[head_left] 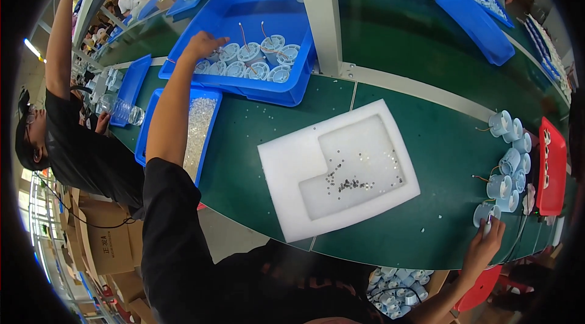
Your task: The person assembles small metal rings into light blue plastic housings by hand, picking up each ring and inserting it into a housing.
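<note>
Left hand (206, 45) is over the pale blue cups (257, 71) in the big blue bin (259, 90), right hand (484, 242) is right at another cup (481, 214) on the green table (378, 245). Can't tell if either hand's fingers are gripping anything.

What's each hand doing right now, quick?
Left hand: over the cups in the blue bin; grip can't be told.
Right hand: fingers at the nearest cup on the right; grip unclear.
</note>
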A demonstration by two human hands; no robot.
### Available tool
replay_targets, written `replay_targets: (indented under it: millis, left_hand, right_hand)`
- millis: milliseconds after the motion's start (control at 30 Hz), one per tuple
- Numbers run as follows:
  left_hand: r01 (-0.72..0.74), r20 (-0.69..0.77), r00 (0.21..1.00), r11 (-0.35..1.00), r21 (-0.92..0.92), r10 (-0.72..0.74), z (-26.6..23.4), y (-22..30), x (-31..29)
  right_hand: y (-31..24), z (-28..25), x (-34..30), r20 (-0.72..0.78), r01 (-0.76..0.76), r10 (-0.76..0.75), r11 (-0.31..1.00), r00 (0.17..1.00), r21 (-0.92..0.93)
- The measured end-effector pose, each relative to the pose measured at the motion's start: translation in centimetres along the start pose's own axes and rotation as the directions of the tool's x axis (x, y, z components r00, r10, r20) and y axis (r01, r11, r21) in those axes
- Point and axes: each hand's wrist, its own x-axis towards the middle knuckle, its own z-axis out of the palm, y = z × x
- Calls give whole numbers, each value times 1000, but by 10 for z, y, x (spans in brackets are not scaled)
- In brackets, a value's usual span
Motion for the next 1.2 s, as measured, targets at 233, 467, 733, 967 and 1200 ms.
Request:
replay_targets:
  millis: [233, 467, 733, 967, 1200]
  left_hand:
    - [-177, -338, 914, 970, 168, 225, -10, 10, -15]
    - [-881, -197, 161, 51, -470, 967, 6, 167, -239]
    - [-16, 65, 786, 125, -992, 615, 63, 147, -268]
    - [115, 84, 791, -12, -993, 606, 88, 128, -251]
    - [65, 72, 778, 34, -997, 624, 92, 119, -244]
  right_hand:
    - [-52, -54, 9, -47, 17, 15, 792, 999, 611]
    - [-169, -18, 44, 273, -161, -398, 291, 876, 943]
    - [-207, 10, 73, 273, -198, -378, 226, 885, 954]
    - [-185, 48, 70, 369, -540, -501, -254, 783, 802]
    - [-174, 62, 58, 244, -18, -442, 456, 863, 890]
